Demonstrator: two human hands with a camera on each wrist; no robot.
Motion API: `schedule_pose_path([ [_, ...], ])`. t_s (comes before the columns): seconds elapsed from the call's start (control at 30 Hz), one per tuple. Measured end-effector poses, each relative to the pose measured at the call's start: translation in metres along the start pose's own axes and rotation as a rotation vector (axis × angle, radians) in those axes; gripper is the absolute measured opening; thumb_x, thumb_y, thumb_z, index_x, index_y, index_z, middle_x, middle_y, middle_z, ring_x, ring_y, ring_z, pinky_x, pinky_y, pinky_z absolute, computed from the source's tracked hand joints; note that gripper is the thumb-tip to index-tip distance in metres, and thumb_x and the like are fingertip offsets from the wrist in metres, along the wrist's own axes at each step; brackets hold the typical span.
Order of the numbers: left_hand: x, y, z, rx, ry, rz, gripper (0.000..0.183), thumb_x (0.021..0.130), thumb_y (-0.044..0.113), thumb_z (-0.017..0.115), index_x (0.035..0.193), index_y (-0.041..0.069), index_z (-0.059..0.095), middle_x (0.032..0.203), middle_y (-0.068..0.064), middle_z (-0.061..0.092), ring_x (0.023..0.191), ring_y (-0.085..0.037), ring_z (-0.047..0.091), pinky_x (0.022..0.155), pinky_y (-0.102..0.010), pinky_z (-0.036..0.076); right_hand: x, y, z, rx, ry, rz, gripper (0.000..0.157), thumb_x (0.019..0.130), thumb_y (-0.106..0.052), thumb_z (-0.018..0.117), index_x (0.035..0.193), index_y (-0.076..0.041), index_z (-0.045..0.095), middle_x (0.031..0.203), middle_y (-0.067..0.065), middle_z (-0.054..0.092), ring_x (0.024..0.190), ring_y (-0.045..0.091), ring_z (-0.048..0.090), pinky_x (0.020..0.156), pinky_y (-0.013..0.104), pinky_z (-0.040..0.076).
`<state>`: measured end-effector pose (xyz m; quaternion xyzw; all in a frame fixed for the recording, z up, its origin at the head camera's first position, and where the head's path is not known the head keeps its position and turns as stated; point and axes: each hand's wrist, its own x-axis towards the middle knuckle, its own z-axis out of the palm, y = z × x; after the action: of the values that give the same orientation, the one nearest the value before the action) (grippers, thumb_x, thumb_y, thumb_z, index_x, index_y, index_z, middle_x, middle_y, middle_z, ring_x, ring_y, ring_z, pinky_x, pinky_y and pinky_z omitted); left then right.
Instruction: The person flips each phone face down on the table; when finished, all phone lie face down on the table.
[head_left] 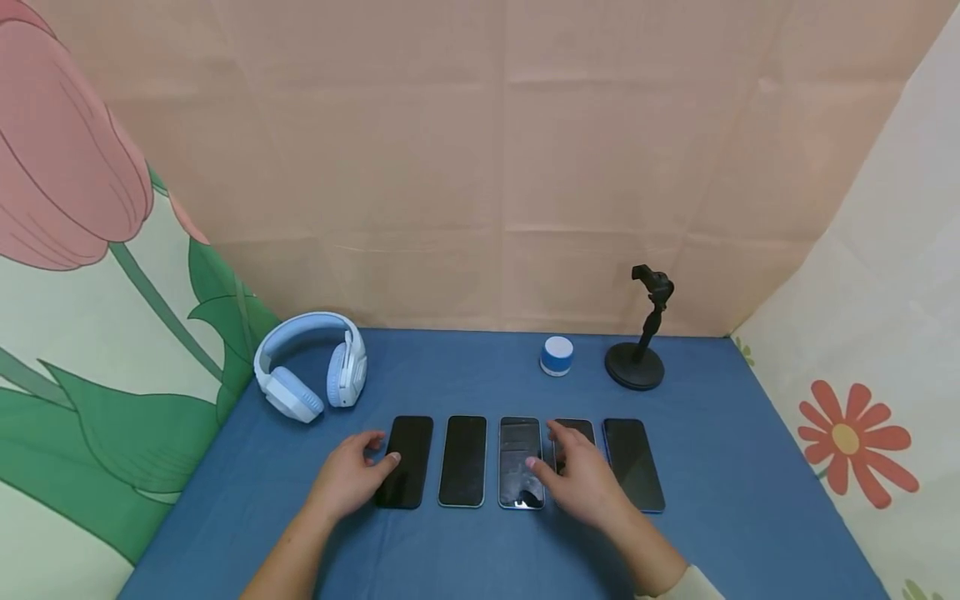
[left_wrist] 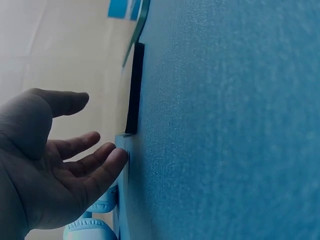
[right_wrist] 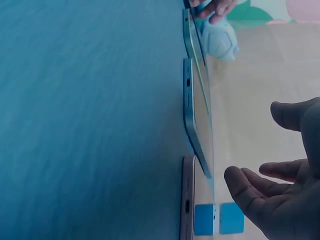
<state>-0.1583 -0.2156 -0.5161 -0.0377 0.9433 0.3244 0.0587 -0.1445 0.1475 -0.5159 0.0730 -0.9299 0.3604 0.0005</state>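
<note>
On the blue table (head_left: 712,450), five dark phones (head_left: 462,460) (screens glossy) under both relaxed, spread hands (head_left: 348,479)

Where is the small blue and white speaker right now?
In the head view, the speaker stands at the table's back right, just left of the black phone stand, behind the row of phones.

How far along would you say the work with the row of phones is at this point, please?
Done: five phones lie side by side on the blue table. In hand: the left hand touches the leftmost phone; the right hand hovers over the fourth phone. Nothing lifted yet.
</note>
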Motion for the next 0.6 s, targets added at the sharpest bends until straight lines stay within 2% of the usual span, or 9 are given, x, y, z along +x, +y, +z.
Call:
schedule_pose_path([
  [0.2,0.003,-0.002,0.003,-0.025,0.015,0.010,0.048,0.098,0.032,0.072,0.136,0.005,0.065,0.122,-0.010,0.068,0.094,-0.020,0.062,0.084,-0.045,0.054,0.006,-0.009,0.004,0.063,-0.053,-0.012,0.071,0.094,-0.042,0.077,0.152,-0.009,0.051,0.134,0.013,0.064,0.100,0.022,0.065,0.068,0.029,0.058],
  [0.4,0.005,-0.004,0.005,-0.047,0.012,-0.008,0.048,0.097,0.032,0.072,0.136,0.005,0.065,0.123,-0.009,0.068,0.093,-0.019,0.062,0.083,-0.044,0.053,0.011,-0.016,0.013,0.107,-0.088,-0.036,0.067,0.095,-0.038,0.076,0.151,-0.010,0.052,0.132,0.011,0.066,0.098,0.018,0.066,0.069,0.030,0.058],
  [0.6,0.004,-0.005,0.004,-0.075,0.001,-0.026,0.048,0.098,0.032,0.071,0.137,0.005,0.064,0.124,-0.011,0.068,0.093,-0.020,0.062,0.084,-0.045,0.055,0.018,-0.025,0.022,0.161,-0.113,-0.105,0.065,0.097,-0.039,0.073,0.150,-0.006,0.053,0.128,0.013,0.068,0.094,0.016,0.066,0.070,0.031,0.057],
])
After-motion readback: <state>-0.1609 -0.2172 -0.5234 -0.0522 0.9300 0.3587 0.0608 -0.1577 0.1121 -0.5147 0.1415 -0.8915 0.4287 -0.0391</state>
